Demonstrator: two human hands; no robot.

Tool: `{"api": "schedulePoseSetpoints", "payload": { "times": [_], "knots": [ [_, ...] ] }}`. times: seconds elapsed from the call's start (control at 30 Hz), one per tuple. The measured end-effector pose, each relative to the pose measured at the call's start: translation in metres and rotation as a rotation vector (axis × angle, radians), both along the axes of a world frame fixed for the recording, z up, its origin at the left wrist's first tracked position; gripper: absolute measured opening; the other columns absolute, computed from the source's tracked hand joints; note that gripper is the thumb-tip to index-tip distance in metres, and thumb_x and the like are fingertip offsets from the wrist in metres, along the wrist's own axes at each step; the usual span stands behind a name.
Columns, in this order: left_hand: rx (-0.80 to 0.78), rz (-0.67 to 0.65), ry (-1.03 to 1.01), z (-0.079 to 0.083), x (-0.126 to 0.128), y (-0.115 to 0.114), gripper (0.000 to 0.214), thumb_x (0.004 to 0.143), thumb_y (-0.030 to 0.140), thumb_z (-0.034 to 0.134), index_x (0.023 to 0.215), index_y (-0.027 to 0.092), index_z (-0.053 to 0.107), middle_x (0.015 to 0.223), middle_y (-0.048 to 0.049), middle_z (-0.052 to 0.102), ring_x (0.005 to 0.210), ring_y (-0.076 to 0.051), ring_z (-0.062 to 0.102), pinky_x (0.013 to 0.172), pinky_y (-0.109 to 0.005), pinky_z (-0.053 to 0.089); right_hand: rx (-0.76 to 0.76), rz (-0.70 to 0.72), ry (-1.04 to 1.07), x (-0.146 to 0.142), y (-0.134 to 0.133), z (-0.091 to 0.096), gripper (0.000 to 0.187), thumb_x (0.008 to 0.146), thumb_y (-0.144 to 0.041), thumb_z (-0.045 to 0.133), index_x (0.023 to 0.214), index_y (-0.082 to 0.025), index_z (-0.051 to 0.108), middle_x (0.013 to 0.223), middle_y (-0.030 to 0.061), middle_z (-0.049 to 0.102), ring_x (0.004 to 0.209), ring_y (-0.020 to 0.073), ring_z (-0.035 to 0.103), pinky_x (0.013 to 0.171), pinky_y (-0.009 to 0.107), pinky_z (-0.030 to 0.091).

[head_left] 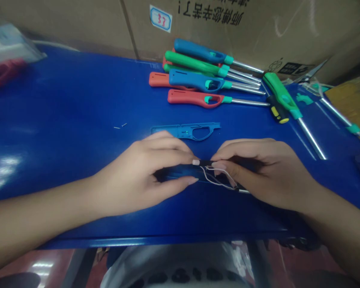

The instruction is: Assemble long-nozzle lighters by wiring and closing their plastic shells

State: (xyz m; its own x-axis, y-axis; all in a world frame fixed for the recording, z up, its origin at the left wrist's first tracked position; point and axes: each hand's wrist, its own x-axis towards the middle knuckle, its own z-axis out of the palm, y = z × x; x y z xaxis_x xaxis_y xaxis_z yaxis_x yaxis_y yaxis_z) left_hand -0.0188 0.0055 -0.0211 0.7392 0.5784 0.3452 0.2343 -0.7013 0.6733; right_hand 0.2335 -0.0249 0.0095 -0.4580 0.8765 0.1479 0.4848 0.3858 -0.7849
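Observation:
My left hand (pixel 156 170) is curled over a blue lighter shell half (pixel 177 173), which shows partly between thumb and fingers. Its index fingertip meets the pale end of a small black igniter (pixel 204 163). The other end of that igniter is pinched by my right hand (pixel 258 170). Thin white wires (pixel 216 182) loop from it down to a dark-ended metal rod (pixel 243 191) beneath my right hand. Just beyond my left fingers, a second blue shell half (pixel 184 131) lies with its inside up, partly hidden by them.
Several assembled lighters (pixel 198 98) in red, blue and green lie at the back, before a cardboard box (pixel 93 24). To their right are a black-yellow screwdriver (pixel 278 112) and scissors (pixel 313 74). Two tiny screws (pixel 120 126) rest left of centre. A plastic bag (pixel 12 44) sits far left.

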Motion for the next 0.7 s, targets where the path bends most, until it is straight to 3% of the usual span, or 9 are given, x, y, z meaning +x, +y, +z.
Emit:
{"api": "schedulePoseSetpoints", "payload": {
  "times": [0.33, 0.4, 0.57, 0.7],
  "knots": [
    [0.061, -0.095, 0.129, -0.0041, 0.0002, -0.0032, 0.025, 0.102, 0.024, 0.067, 0.125, 0.021, 0.074, 0.128, -0.0102, 0.069, 0.119, -0.025, 0.062, 0.107, -0.041, 0.048, -0.243, 0.004, 0.204, 0.0061, -0.0039, 0.0033, 0.011, 0.097, -0.022, 0.071, 0.086, -0.02, 0.074, 0.075, -0.0014, 0.071, 0.051, 0.0087, 0.062, 0.046, 0.02, 0.05],
    [0.062, -0.102, 0.108, -0.0041, 0.0003, -0.0035, 0.025, 0.102, 0.023, 0.067, 0.125, 0.02, 0.074, 0.128, -0.011, 0.069, 0.119, -0.025, 0.062, 0.107, -0.041, 0.048, -0.22, 0.006, 0.2, 0.0066, -0.004, 0.0039, 0.013, 0.099, -0.022, 0.069, 0.087, -0.021, 0.073, 0.076, -0.0015, 0.071, 0.052, 0.0088, 0.062, 0.047, 0.021, 0.05],
    [0.113, -0.156, 0.094, -0.0009, -0.0013, -0.003, 0.022, 0.101, 0.021, 0.067, 0.12, 0.022, 0.078, 0.124, -0.0111, 0.069, 0.117, -0.026, 0.062, 0.105, -0.043, 0.047, 0.015, 0.045, 0.039, 0.0042, 0.0006, 0.0027, 0.011, 0.096, -0.015, 0.071, 0.087, -0.02, 0.076, 0.075, -0.0019, 0.072, 0.058, 0.0073, 0.062, 0.052, 0.019, 0.049],
    [0.184, -0.175, 0.136, 0.0007, -0.0043, -0.0014, 0.022, 0.102, 0.021, 0.065, 0.119, 0.026, 0.078, 0.121, -0.0108, 0.07, 0.116, -0.028, 0.062, 0.099, -0.043, 0.049, 0.022, 0.067, -0.071, 0.0044, 0.0034, -0.0017, 0.013, 0.096, -0.015, 0.071, 0.085, -0.019, 0.074, 0.075, -0.0005, 0.072, 0.057, 0.0082, 0.061, 0.052, 0.019, 0.047]
  ]
}}
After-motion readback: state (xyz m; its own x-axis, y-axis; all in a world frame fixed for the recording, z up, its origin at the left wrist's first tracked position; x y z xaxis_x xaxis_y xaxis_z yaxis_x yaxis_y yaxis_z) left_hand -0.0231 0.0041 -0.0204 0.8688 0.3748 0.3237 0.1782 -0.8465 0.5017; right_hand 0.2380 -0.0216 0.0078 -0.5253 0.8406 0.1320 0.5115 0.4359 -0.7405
